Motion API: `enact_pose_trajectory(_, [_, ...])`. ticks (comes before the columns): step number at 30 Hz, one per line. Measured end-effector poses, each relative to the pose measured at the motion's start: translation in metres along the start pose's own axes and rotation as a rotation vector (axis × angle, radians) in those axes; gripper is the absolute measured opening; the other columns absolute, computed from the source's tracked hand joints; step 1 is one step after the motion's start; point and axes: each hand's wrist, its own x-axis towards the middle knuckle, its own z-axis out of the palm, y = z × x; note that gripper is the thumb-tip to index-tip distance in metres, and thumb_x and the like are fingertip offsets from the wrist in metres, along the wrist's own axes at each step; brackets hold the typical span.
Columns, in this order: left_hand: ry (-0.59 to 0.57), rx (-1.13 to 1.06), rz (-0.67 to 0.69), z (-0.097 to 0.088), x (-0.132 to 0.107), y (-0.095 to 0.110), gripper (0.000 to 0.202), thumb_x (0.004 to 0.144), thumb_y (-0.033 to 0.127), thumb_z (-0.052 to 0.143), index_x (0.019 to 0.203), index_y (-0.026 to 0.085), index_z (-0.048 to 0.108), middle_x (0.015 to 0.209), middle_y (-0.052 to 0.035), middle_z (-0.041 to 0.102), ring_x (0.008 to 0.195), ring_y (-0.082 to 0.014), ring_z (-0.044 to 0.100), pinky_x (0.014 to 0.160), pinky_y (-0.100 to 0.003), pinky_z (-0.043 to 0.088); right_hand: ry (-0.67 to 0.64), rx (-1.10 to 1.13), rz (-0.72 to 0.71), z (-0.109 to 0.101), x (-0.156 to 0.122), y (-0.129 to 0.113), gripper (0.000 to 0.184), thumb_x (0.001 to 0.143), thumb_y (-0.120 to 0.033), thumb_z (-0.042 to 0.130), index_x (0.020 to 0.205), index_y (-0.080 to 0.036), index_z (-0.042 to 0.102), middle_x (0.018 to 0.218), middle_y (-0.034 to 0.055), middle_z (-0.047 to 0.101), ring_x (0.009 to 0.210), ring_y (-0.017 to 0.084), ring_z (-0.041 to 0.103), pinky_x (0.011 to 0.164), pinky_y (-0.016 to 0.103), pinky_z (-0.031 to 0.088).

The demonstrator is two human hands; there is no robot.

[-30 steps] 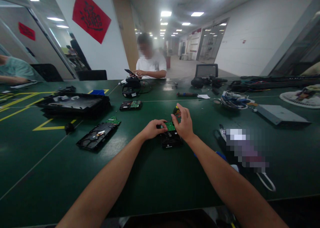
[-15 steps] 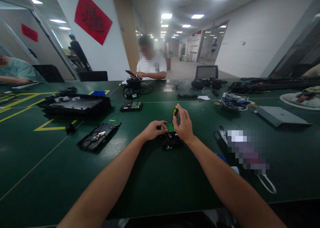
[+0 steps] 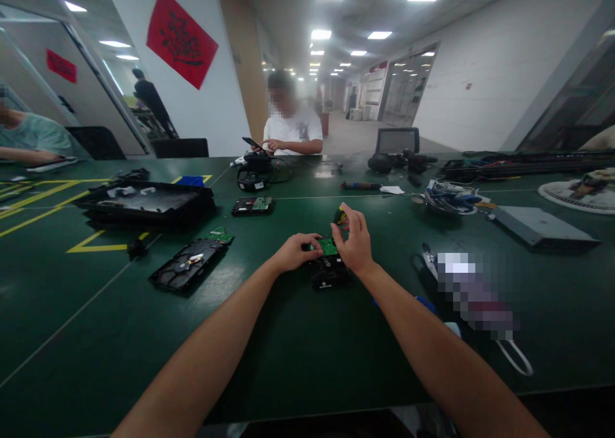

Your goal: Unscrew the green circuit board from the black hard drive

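Note:
In front of me on the green table lies a black hard drive (image 3: 331, 275) with a green circuit board (image 3: 329, 246) at its far end. The fingers of my left hand (image 3: 298, 251) are closed on the drive's far left side, by the board. My right hand (image 3: 354, 238) grips a yellow-and-black screwdriver (image 3: 341, 216), its handle standing roughly upright over the board. The screwdriver's tip is hidden, so whether it touches a screw I cannot tell.
To the left are an opened black casing (image 3: 189, 265), a second drive (image 3: 252, 205) and a large black tray (image 3: 148, 201). On the right lie a strapped pouch (image 3: 475, 291), a grey box (image 3: 545, 223) and bundled cables (image 3: 449, 196). Across the table sits a person (image 3: 293, 127) holding a phone.
The screwdriver handle has turned and leans slightly more to the right within my right hand's fingers. My left hand and the hard drive stay put; the view has shifted slightly.

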Motion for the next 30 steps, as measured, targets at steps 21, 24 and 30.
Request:
enact_pose_trajectory(21, [0.003,0.028,-0.010,0.0001,-0.0001,-0.0011,0.015,0.083,0.033,0.077,0.091,0.021,0.077,0.131,-0.0107,0.070,0.125,-0.0283,0.064,0.112,-0.044,0.041,0.019,-0.011,0.003,0.0041,-0.0028,0.0057,0.062,0.098,-0.030,0.055,0.155,-0.025,0.032,0.131,0.0162,0.058,0.106,0.027,0.064,0.089,0.048,0.061])
enact_pose_trajectory(24, [0.007,0.027,-0.013,0.0004,-0.0001,-0.0012,0.015,0.083,0.034,0.077,0.090,0.020,0.077,0.131,-0.0108,0.070,0.125,-0.0281,0.064,0.112,-0.044,0.041,0.035,-0.013,0.006,0.0038,-0.0026,0.0059,0.061,0.097,-0.033,0.058,0.153,-0.025,0.035,0.126,0.0146,0.059,0.102,0.027,0.065,0.088,0.048,0.061])
enact_pose_trajectory(30, [0.007,0.021,-0.010,0.0002,-0.0003,-0.0021,0.016,0.083,0.034,0.077,0.092,0.021,0.077,0.132,-0.0106,0.069,0.126,-0.0286,0.063,0.113,-0.045,0.040,0.007,-0.009,0.002,0.0022,-0.0014,0.0040,0.063,0.099,-0.030,0.052,0.157,-0.027,0.028,0.128,0.0151,0.057,0.104,0.027,0.064,0.091,0.050,0.060])
